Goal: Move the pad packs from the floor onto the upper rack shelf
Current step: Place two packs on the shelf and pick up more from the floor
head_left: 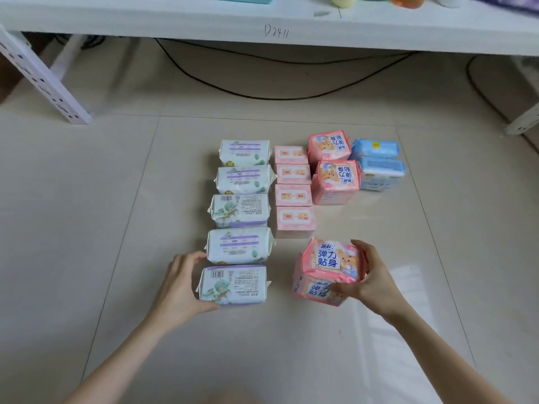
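Pad packs lie in rows on the tiled floor. A column of several white and green packs runs down the left, and my left hand (179,282) grips the nearest white pack (233,284) at its left end. My right hand (369,277) holds two stacked pink packs (325,271) from the right side. Behind them lie several small pale pink packs (293,193), two more pink packs (334,180) and two blue packs (379,166). The white rack shelf (262,21) spans the top of the view.
A perforated white rack leg (40,80) slants down at the left and another leg (525,119) stands at the right. Black cables (262,96) trail on the floor under the shelf. Bottles and a teal box stand on the shelf.
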Demonstrator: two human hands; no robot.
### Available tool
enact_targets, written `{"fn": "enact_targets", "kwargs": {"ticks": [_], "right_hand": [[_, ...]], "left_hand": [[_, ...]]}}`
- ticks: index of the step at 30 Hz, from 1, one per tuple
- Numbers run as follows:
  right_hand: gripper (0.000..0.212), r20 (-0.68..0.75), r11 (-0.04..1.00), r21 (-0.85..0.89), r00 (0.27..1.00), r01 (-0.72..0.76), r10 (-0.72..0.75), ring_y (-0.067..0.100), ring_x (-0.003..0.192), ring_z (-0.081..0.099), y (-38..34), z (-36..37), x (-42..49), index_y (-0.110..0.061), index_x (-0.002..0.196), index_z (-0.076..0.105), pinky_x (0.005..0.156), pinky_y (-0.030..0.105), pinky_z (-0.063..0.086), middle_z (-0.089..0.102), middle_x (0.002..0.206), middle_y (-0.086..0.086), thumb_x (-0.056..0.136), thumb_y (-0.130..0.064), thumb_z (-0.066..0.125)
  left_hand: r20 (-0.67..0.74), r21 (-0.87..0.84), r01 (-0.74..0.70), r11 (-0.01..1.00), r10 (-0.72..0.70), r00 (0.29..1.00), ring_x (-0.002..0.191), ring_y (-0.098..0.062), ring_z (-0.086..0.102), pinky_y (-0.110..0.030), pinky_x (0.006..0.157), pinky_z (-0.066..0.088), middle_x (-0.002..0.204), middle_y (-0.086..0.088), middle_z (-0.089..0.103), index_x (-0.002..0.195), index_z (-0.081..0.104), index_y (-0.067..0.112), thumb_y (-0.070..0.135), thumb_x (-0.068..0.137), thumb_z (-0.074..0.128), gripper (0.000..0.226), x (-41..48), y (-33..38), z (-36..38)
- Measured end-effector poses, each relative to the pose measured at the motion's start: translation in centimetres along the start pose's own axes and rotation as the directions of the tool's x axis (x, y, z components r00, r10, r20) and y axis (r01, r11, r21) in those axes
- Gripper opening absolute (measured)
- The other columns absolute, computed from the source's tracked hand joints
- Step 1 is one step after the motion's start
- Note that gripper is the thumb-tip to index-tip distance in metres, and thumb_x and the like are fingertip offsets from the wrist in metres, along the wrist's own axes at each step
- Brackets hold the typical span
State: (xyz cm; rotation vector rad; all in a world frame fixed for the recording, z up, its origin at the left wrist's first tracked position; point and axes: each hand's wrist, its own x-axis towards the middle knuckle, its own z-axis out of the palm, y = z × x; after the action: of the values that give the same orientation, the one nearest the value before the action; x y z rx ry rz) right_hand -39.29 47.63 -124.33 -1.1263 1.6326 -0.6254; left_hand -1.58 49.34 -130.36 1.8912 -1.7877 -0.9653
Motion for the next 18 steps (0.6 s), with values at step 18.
{"fn": "enact_targets", "kwargs": {"ticks": [18], "right_hand": [[0.089, 0.048, 0.998, 0.069, 0.999, -0.001, -0.003, 0.006, 0.084, 0.069, -0.2, -6.2, 5.9, -0.016, 0.125, 0.040, 0.063, 0.025, 0.056, 0.061, 0.112, 0.008, 0.055, 0.017, 0.084]], "left_hand": [[0.316, -0.127, -0.293, 0.948, 0.318, 0.894, 0.124, -0.003, 0.050, -0.031, 0.103, 0.045, 0.142, 0.012, 0.050, 0.147, 0.038, 0.027, 0.053, 0.053, 0.088, 0.110, 12.1, 17.9, 8.1]]}}
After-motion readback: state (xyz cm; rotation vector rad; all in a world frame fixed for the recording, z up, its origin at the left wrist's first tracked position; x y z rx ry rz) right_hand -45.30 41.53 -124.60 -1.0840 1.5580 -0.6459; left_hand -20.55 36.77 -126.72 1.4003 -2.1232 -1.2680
